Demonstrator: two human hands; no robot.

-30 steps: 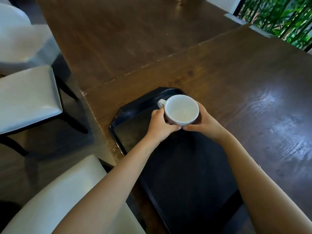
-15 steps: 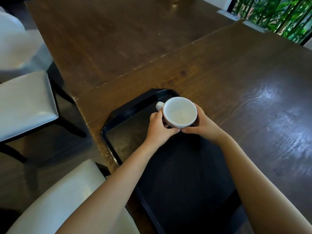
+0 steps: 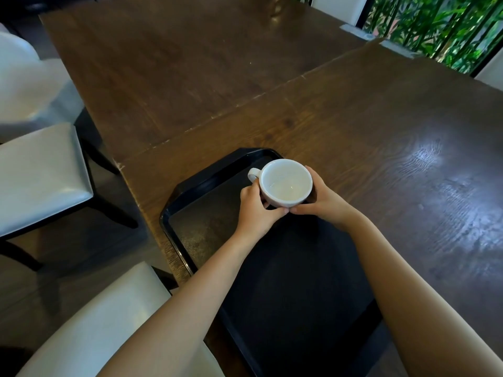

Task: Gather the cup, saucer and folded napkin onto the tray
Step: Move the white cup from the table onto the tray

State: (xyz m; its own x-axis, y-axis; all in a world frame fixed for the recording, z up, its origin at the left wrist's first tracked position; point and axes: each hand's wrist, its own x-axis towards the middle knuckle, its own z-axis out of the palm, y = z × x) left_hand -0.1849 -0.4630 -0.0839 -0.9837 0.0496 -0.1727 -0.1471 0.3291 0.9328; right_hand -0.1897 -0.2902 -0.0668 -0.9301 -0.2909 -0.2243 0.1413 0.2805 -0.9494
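Desk [image 3: 353, 126] of dark wood fills most of the frame, and the black tray [image 3: 206, 229] lies at its near edge, running from the centre down toward the lower right. White chairs [image 3: 40, 170] stand along the left side. Over the far corner of the tray, just above frame centre, the white cup [image 3: 285, 183] is cradled between both hands, its handle pointing to the upper left; it looks empty, and whether its base already touches the tray I cannot tell. The left hand [image 3: 257, 213] wraps the near-left wall and the right hand [image 3: 325, 202] the right wall, so each grip is closed around the cup, thumbs meeting at the near side. Neither saucer nor folded napkin is in view. To do this step well, I would lower the cup straight down, level, set it clear of the tray's raised rim, and release both hands only once it sits flat, leaving room beside it for the saucer and napkin.
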